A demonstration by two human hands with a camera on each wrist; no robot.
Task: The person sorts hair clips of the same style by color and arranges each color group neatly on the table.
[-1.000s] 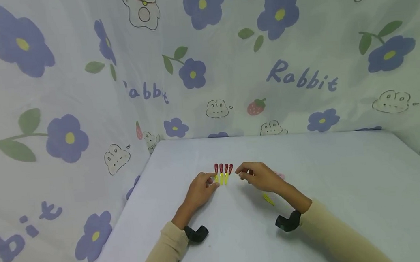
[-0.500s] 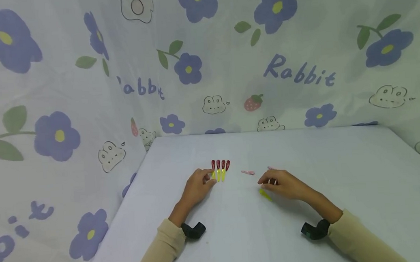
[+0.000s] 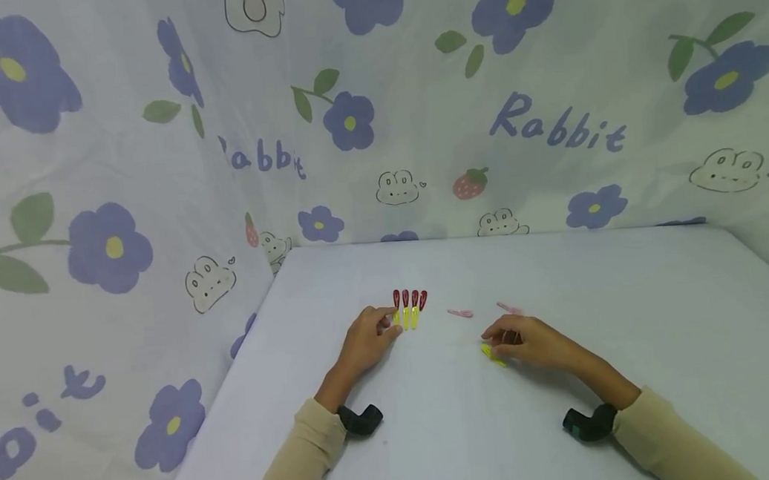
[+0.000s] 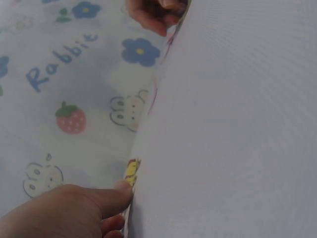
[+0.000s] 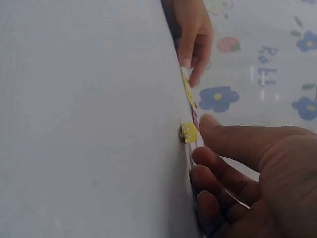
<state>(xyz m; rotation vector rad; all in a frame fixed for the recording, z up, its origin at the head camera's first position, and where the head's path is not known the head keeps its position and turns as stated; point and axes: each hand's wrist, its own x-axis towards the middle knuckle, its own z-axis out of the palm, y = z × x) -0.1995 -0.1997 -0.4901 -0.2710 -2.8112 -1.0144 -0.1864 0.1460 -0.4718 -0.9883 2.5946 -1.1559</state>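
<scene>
Several red hair clips [image 3: 405,298] lie in a row on the white table, with yellow hair clips [image 3: 406,318] lined up below them. My left hand [image 3: 365,339] rests at the row's left end. Its index finger and thumb touch the leftmost yellow clip, partly hiding it. My right hand [image 3: 532,341] is over a loose yellow hair clip [image 3: 493,356] to the right. In the right wrist view this yellow clip [image 5: 188,133] shows just beyond the thumb and index fingertips, which stand apart. The far side of the right hand's grasp is hidden in the head view.
Two pink hair clips, one left [image 3: 459,313] and one right [image 3: 510,308], lie between the row and the right hand's far side. The white table [image 3: 438,429] meets a flowered curtain [image 3: 430,133] at the back and left. Each wrist wears a black camera mount.
My right hand has left the row's right end, moved right and toward me, and come down by the loose yellow clip, uncovering the pink clips. My left hand stays at the row.
</scene>
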